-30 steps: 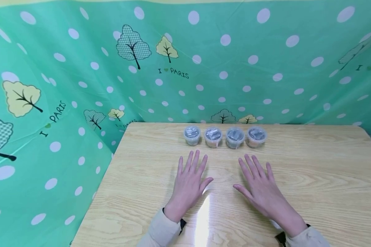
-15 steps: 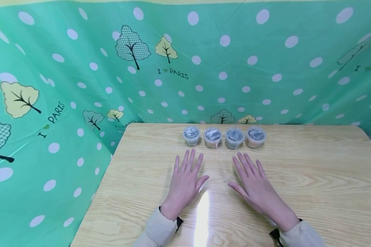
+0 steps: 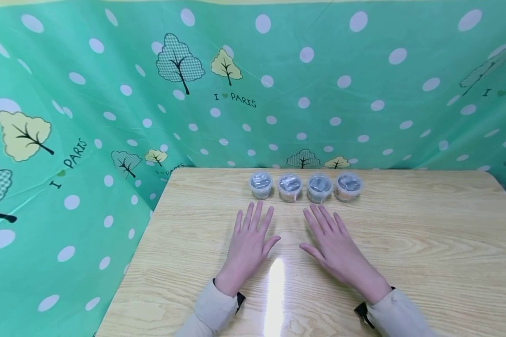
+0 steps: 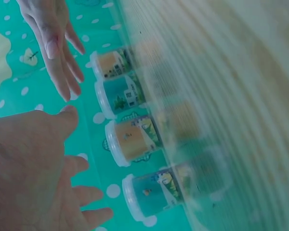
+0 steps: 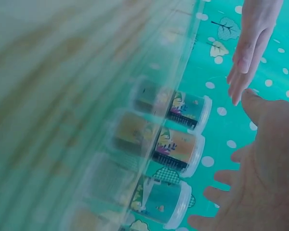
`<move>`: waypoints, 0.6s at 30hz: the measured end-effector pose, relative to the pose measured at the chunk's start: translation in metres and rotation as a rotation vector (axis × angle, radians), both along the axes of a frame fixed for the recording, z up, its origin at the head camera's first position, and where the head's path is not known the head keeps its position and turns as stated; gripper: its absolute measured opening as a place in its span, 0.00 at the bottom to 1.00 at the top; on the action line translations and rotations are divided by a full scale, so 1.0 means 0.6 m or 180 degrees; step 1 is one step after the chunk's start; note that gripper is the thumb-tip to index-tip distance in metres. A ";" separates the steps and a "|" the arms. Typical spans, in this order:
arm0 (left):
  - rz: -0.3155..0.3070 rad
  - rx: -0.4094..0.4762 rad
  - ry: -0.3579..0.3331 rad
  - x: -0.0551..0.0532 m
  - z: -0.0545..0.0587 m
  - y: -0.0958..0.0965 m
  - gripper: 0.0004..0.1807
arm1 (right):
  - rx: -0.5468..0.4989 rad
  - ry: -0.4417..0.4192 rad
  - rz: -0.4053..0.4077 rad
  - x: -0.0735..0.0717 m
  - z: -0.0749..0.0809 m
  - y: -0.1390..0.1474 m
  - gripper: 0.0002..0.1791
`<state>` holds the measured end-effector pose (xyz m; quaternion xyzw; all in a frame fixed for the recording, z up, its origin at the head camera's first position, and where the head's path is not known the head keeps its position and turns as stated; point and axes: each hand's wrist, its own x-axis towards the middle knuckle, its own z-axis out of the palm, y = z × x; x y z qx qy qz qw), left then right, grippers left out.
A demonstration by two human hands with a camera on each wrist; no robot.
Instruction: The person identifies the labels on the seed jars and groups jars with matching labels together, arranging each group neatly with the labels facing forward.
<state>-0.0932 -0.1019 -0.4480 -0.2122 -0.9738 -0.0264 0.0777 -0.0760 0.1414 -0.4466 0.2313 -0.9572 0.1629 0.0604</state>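
Several small lidded plastic tubs stand in a row near the table's back edge in the head view. The leftmost tub (image 3: 261, 185) and the third tub (image 3: 319, 188) look teal in the wrist views; the second tub (image 3: 290, 187) and the rightmost tub (image 3: 348, 186) look orange. My left hand (image 3: 246, 248) is palm down, fingers straight and spread, just in front of the leftmost tub. Fingers extended likewise, my right hand (image 3: 337, 250) lies in front of the third tub. Both hands hold nothing and appear to hover above the table, apart from the tubs.
The pale wooden table (image 3: 426, 243) carries a bright light reflection at the front middle. A green polka-dot cloth (image 3: 346, 107) with printed trees hangs behind the table and along its left side.
My right hand has moved left, closer to my left hand. My left hand has drifted slightly left. The tubs have stayed in place.
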 end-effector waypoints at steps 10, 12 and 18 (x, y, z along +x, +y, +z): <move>0.0025 0.0102 0.0002 -0.016 0.002 -0.013 0.38 | 0.0014 0.0177 0.0106 -0.019 -0.003 -0.023 0.44; 0.0022 0.0148 0.0017 -0.019 0.002 -0.015 0.38 | 0.0027 0.0178 0.0126 -0.023 -0.001 -0.027 0.44; 0.0012 0.0195 0.0093 -0.029 0.002 -0.021 0.38 | 0.0050 0.0190 0.0216 -0.037 0.005 -0.042 0.46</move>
